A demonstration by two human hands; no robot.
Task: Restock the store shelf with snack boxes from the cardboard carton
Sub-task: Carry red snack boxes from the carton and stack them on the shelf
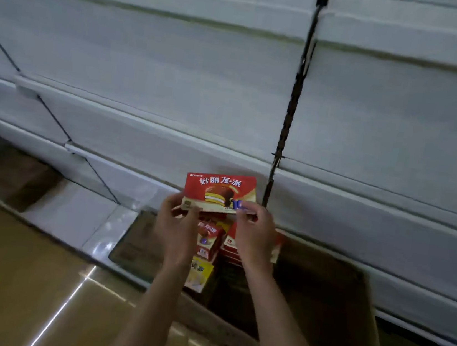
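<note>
hands, two: left hand [175, 224] and right hand [254, 231] pinch one red snack box [219, 190] (above carton [321, 295]).

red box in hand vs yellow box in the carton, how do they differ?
The red snack box is held up above the carton by the left hand and right hand; the yellow box rests inside the carton, untouched. The red box's front is in full view; the yellow box is partly hidden by the left forearm. Both look like printed snack packaging.
</note>
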